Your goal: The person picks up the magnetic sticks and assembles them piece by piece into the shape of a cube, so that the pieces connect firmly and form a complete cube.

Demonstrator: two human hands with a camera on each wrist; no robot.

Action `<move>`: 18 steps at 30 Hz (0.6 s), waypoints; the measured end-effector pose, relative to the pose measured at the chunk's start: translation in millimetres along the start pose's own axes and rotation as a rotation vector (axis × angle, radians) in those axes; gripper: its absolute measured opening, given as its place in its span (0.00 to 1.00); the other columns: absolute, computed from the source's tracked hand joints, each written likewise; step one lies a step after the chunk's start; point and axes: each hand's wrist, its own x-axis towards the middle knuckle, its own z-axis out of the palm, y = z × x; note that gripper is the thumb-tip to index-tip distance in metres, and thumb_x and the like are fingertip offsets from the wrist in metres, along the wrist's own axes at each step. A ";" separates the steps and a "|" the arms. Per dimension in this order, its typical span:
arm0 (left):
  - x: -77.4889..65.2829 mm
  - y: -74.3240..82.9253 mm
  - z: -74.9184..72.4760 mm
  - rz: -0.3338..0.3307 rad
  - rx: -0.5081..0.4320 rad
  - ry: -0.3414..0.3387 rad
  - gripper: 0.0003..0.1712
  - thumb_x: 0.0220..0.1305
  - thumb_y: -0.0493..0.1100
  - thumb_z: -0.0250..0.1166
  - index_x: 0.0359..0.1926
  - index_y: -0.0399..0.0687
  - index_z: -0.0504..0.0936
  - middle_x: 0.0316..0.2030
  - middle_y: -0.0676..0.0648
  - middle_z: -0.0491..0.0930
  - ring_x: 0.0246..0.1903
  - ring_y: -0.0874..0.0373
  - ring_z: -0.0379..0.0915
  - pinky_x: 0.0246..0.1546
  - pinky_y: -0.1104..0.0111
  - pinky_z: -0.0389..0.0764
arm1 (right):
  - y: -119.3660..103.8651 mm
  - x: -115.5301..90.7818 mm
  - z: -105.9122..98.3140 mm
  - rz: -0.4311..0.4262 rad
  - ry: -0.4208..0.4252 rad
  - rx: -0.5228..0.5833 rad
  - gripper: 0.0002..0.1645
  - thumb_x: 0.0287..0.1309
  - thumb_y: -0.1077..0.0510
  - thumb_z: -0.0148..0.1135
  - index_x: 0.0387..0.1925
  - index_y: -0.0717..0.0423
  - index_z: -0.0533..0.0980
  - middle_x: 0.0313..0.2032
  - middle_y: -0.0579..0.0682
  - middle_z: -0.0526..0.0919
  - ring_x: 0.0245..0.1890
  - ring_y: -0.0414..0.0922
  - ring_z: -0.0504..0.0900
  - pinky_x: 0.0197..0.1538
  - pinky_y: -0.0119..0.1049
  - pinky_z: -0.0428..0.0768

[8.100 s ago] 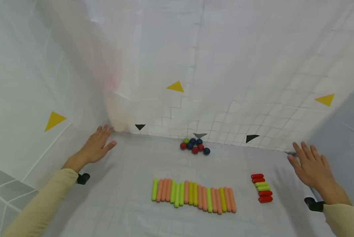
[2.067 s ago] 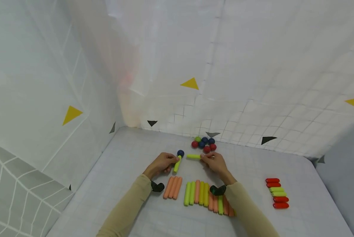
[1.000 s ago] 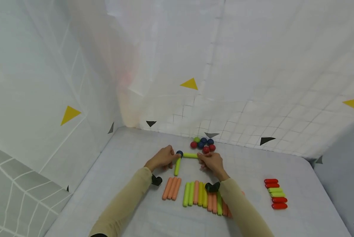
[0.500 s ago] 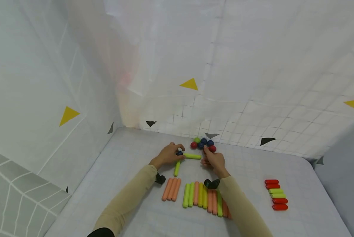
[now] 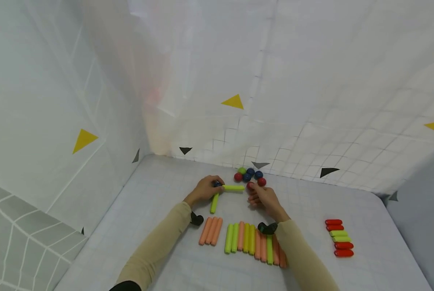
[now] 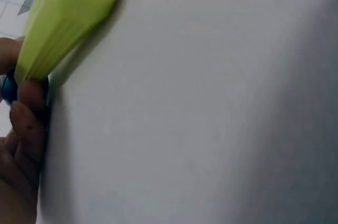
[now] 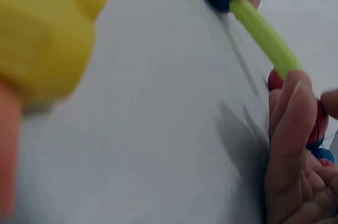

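Glossy dark-red ball (image 5: 248, 186) is gripped between the thumb and fingers of my right hand (image 5: 267, 198), close to the free end of a lime-green, plastic-looking stick (image 5: 234, 188); I cannot tell whether the two touch. My left hand (image 5: 204, 188) pinches a glossy dark-blue ball (image 5: 217, 184), where that stick and a second lime-green stick (image 5: 214, 203), slanting toward me, seem to meet in a corner.

Doing this step well, I judge, calls for a light but firm pinch on the blue ball, so the corner does not twist, and for lining the red ball up with the stick's length rather than nudging it from the side. One lime-green end seems to show a round recess, so square contact should sit best.

I see no box, tray or bowl: the pieces lie loose on the white cloth-covered table (image 5: 129, 226). Red, blue and green balls (image 5: 250, 171) cluster just beyond my right hand, salmon, lime-green and yellow sticks (image 5: 252, 239) lie side by side nearer me, and short red and lime-green capsule-shaped pieces (image 5: 344, 245) sit well apart, off to my right.
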 end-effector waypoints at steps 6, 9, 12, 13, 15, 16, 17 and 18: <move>-1.5 -2.0 -1.1 -0.016 -0.057 0.003 0.09 0.73 0.47 0.69 0.51 0.54 0.88 0.51 0.47 0.84 0.46 0.55 0.73 0.51 0.62 0.74 | 4.3 3.0 -7.4 -0.004 -0.137 -0.020 0.35 0.71 0.33 0.64 0.50 0.63 0.83 0.30 0.48 0.85 0.25 0.40 0.80 0.34 0.30 0.83; -2.5 -1.6 -1.5 -0.014 -0.067 0.006 0.09 0.73 0.46 0.69 0.50 0.53 0.88 0.51 0.46 0.84 0.46 0.55 0.73 0.51 0.61 0.74 | 4.6 3.3 -8.4 0.008 -0.180 -0.029 0.36 0.70 0.32 0.64 0.52 0.62 0.84 0.30 0.48 0.84 0.26 0.41 0.79 0.34 0.30 0.82; -2.8 -1.2 -1.6 -0.008 -0.071 0.009 0.09 0.73 0.46 0.69 0.50 0.52 0.88 0.51 0.46 0.84 0.47 0.54 0.74 0.53 0.59 0.75 | 4.1 1.7 -8.4 -0.004 -0.198 -0.050 0.37 0.71 0.31 0.63 0.53 0.63 0.84 0.30 0.48 0.84 0.26 0.41 0.78 0.34 0.29 0.81; -2.8 -1.2 -1.6 -0.007 -0.072 0.008 0.09 0.73 0.46 0.69 0.50 0.52 0.88 0.51 0.46 0.84 0.47 0.54 0.74 0.53 0.59 0.75 | 3.9 0.9 -8.4 -0.010 -0.200 -0.059 0.38 0.72 0.31 0.62 0.53 0.63 0.84 0.30 0.48 0.83 0.26 0.41 0.78 0.34 0.29 0.81; -2.9 -0.7 -1.5 -0.006 -0.073 0.007 0.09 0.73 0.47 0.69 0.50 0.52 0.88 0.52 0.45 0.84 0.47 0.54 0.74 0.54 0.58 0.75 | 3.7 -0.3 -8.5 -0.017 -0.198 -0.074 0.38 0.72 0.31 0.61 0.52 0.63 0.84 0.29 0.47 0.83 0.25 0.41 0.77 0.33 0.29 0.81; -2.8 -0.8 -1.4 -0.007 -0.073 0.007 0.09 0.73 0.47 0.68 0.50 0.52 0.88 0.52 0.45 0.84 0.48 0.54 0.74 0.54 0.58 0.75 | 3.6 -1.0 -8.5 -0.020 -0.195 -0.082 0.38 0.72 0.31 0.60 0.52 0.64 0.85 0.28 0.47 0.83 0.25 0.41 0.77 0.33 0.29 0.81; -3.0 -0.3 -1.3 -0.008 -0.074 0.008 0.09 0.74 0.47 0.68 0.50 0.52 0.87 0.52 0.45 0.84 0.48 0.54 0.74 0.54 0.59 0.75 | 3.7 -1.6 -8.4 -0.022 -0.192 -0.090 0.38 0.73 0.31 0.60 0.51 0.64 0.85 0.27 0.47 0.83 0.24 0.41 0.77 0.32 0.29 0.80; -3.3 0.2 -1.3 -0.010 -0.077 0.010 0.09 0.74 0.47 0.68 0.50 0.52 0.87 0.52 0.45 0.84 0.48 0.54 0.74 0.54 0.59 0.75 | 3.8 -2.2 -8.3 -0.021 -0.187 -0.095 0.38 0.73 0.31 0.59 0.51 0.64 0.85 0.26 0.47 0.83 0.24 0.41 0.77 0.32 0.29 0.80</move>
